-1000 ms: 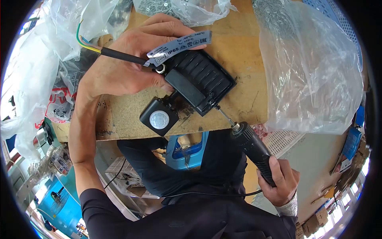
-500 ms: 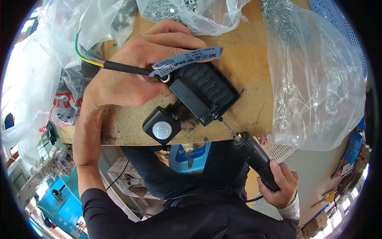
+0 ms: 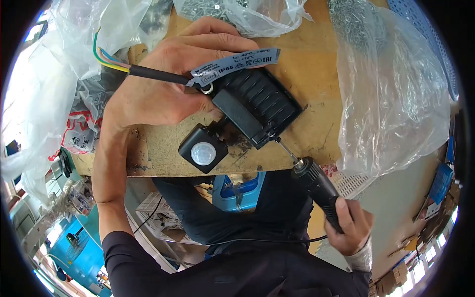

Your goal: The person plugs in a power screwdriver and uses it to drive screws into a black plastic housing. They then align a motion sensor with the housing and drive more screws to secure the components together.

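Observation:
My left hand (image 3: 170, 81) grips a black finned lamp housing (image 3: 264, 99) on the brown board, fingers over its far side and thumb near the cable gland. A grey printed label (image 3: 235, 67) lies over the housing's upper part. From the gland a black cable (image 3: 158, 74) runs left to bare coloured wires. A black sensor with a white dome (image 3: 203, 153) hangs off the housing's lower left. Wrapped around a black corded screwdriver (image 3: 319, 190), my right hand (image 3: 350, 225) holds it below the board's edge. The driver's bit meets the screw at the housing's lower corner.
Clear plastic bags of screws (image 3: 242, 15) lie at the board's (image 3: 316, 119) far edge. Another large bag of metal parts (image 3: 391, 99) covers the right side. More plastic bags (image 3: 84, 44) are at the left. A blue stool (image 3: 238, 198) stands beneath the board's front edge.
The view has shifted slightly, with the board and housing a little higher in it. The screwdriver's cord now stretches across my lap. Both hands keep their holds.

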A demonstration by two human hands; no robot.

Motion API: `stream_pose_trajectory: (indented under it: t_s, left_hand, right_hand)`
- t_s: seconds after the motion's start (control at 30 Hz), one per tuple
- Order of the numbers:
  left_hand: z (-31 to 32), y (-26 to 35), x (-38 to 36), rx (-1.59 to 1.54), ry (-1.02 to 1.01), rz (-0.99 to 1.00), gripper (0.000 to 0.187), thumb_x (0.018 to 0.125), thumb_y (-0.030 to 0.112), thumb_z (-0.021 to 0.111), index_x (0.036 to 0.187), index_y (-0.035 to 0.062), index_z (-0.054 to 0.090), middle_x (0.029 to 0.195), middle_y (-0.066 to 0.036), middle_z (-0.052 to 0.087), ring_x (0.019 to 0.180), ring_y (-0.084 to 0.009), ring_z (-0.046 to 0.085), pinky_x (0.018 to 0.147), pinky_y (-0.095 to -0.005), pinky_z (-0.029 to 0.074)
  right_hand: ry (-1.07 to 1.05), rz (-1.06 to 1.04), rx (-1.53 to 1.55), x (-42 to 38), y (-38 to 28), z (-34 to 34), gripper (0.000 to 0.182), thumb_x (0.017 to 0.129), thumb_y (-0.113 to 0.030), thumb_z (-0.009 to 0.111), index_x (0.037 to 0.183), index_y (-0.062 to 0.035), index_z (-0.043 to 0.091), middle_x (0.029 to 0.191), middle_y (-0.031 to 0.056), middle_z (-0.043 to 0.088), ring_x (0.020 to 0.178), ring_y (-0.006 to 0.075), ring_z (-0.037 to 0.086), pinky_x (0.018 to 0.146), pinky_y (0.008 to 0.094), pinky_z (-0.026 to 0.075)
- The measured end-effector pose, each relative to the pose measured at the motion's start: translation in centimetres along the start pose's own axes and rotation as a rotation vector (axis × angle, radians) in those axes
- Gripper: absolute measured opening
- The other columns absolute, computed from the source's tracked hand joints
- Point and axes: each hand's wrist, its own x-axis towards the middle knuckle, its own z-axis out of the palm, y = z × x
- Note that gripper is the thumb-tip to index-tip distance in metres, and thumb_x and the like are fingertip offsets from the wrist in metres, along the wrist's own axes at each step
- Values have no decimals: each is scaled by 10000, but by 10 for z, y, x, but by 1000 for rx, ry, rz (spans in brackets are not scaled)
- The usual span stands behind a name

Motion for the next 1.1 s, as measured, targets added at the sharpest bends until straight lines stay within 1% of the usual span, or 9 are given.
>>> stream_pose_trajectory:
  t_s: [0.13,0.23,0.37,0.5,0.6,0.7,0.73,0.83,1.1]
  left_hand:
    - [-4,-1,3,-69,-33,42,621,709,206,817,1285,-1,717,1363,-133,672,1294,-350,538,1125,-466,401]
    - [3,-1,1,-128,10,48,600,695,136,772,1275,-9,718,1371,-135,668,1313,-353,527,1132,-470,394]
    - [7,-2,0,-120,34,64,616,647,75,729,1255,-23,721,1368,-132,671,1317,-357,524,1131,-475,395]
    - [3,1,1,-111,15,37,632,625,64,724,1252,-22,721,1360,-128,677,1314,-359,527,1128,-473,402]
    - [1,2,1,-114,-7,24,626,623,64,725,1244,-12,727,1353,-128,681,1310,-355,531,1129,-470,406]
    - [2,3,4,-141,13,31,609,631,57,721,1236,-4,733,1345,-123,685,1305,-351,535,1129,-467,410]
    - [3,4,3,-135,23,25,601,636,55,721,1233,-3,734,1343,-120,687,1304,-350,536,1128,-467,412]
    - [6,6,2,-123,19,24,587,656,50,727,1240,0,734,1343,-111,688,1305,-344,538,1122,-460,421]
    - [4,4,1,-42,31,64,608,721,142,815,1311,37,709,1370,-104,675,1315,-342,535,1128,-451,423]
  right_hand:
    - [-16,-63,-206,3,5,-21,806,662,-19,793,1427,-210,625,916,136,610,608,237,608,493,352,506]
    - [-86,-80,-288,10,-1,-29,793,657,-3,785,1412,-197,639,900,130,604,606,245,611,492,353,505]
    - [-36,-8,-39,1,-3,-7,778,649,10,786,1398,-134,635,876,125,599,590,251,609,486,346,499]
    - [-43,-31,-19,2,6,-5,843,640,9,776,1451,-121,586,869,114,601,573,243,597,486,365,506]
    - [-145,-1,78,8,7,-16,831,673,12,785,1467,-80,558,892,130,654,626,255,656,536,355,536]
    - [-204,158,495,19,6,-13,794,716,8,801,1466,-32,543,927,164,707,704,271,718,601,334,557]
    - [-199,157,551,18,7,-11,780,742,-3,817,1468,-3,530,969,198,732,765,287,751,649,320,564]
    - [-241,223,626,18,5,-12,799,730,12,815,1475,-9,526,918,176,715,708,271,728,622,323,557]
    - [-114,62,41,3,-13,-7,786,776,-22,787,1508,-71,507,943,141,674,653,254,681,560,367,562]
